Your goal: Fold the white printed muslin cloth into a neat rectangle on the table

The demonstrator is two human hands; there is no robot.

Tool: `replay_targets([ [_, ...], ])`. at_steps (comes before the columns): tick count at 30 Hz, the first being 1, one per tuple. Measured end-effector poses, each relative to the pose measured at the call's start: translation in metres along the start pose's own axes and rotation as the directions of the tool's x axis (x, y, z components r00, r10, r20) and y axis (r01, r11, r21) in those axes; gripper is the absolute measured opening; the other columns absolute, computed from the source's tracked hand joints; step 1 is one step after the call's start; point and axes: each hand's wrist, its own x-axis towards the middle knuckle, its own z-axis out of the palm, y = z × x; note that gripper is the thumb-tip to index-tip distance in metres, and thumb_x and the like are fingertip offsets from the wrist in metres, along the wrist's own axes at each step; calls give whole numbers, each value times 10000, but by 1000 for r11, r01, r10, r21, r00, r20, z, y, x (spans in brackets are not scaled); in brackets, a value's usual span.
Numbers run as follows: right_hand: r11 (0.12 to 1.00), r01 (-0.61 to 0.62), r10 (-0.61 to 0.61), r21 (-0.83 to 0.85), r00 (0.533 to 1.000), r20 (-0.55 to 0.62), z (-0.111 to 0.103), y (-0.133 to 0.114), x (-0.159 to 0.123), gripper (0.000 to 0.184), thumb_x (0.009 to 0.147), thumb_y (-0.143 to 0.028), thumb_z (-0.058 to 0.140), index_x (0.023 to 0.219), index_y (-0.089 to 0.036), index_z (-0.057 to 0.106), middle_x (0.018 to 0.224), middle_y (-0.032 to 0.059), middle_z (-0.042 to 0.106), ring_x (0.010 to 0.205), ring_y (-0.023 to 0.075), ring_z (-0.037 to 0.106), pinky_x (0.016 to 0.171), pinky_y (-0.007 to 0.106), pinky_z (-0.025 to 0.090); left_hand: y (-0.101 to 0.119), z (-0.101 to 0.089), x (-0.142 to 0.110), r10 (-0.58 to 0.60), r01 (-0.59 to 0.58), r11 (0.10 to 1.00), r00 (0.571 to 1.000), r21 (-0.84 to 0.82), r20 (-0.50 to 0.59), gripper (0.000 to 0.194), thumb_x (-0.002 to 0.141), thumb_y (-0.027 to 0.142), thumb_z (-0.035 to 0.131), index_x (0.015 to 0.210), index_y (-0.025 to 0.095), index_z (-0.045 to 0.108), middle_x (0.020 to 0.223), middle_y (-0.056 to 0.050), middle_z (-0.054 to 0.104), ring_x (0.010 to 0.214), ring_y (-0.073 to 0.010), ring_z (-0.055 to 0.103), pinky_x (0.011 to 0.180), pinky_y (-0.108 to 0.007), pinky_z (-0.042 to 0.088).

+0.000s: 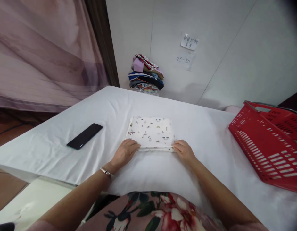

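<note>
A white cloth (150, 131) with small printed figures lies folded into a flat rectangle on the white-covered table (201, 128). Its near edge shows stacked layers. My left hand (126, 150) pinches the near left corner, fingers closed over the edge. At the near right corner, my right hand (184, 151) holds the same cloth between thumb and fingers. The thumbs are partly hidden.
A black phone (85, 136) rests on the table to the left. On the right stands a red plastic basket (268, 141). Beyond the far edge, folded clothes (146, 75) are stacked against the wall, which bears paper notes (189, 42). A pink curtain (47, 54) hangs at left.
</note>
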Motion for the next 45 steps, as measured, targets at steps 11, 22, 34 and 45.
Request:
replay_targets([
  [11, 998, -8, -1, 63, 989, 147, -7, 9, -1, 273, 866, -254, 465, 1099, -258, 607, 1056, 69, 584, 997, 209, 525, 847, 381, 475, -6, -1, 5, 24, -28, 999, 992, 33, 128, 228, 894, 281, 447, 1036, 188, 600, 933, -67, 600, 879, -191, 533, 789, -350, 427],
  [22, 1000, 7, -6, -6, 995, 104, -12, -3, 2, 338, 877, -153, 372, 1077, -250, 625, 980, 71, 596, 902, 205, 525, 748, 351, 494, -8, -8, 8, 68, -77, 989, 995, 127, 73, 239, 901, 207, 399, 968, 193, 628, 869, -68, 616, 825, -183, 543, 732, -330, 435],
  [34, 1000, -4, 4, 15, 999, 44, 3, -8, -12, 324, 874, -152, 403, 1085, -291, 606, 983, 70, 606, 901, 201, 557, 745, 359, 511, -7, -11, 2, -50, 52, 996, 998, -68, 33, 230, 900, 254, 417, 906, 195, 640, 852, -53, 627, 803, -157, 574, 737, -312, 484],
  [45, 995, -21, 28, -96, 997, 71, -8, -34, 7, 218, 865, -244, 465, 1021, -249, 617, 1108, 96, 584, 1009, 247, 547, 855, 444, 477, -13, 11, 1, -1, -9, 963, 999, 270, 38, 423, 895, 337, 418, 1304, 236, 460, 1383, -88, 429, 1279, -264, 380, 1050, -480, 301],
])
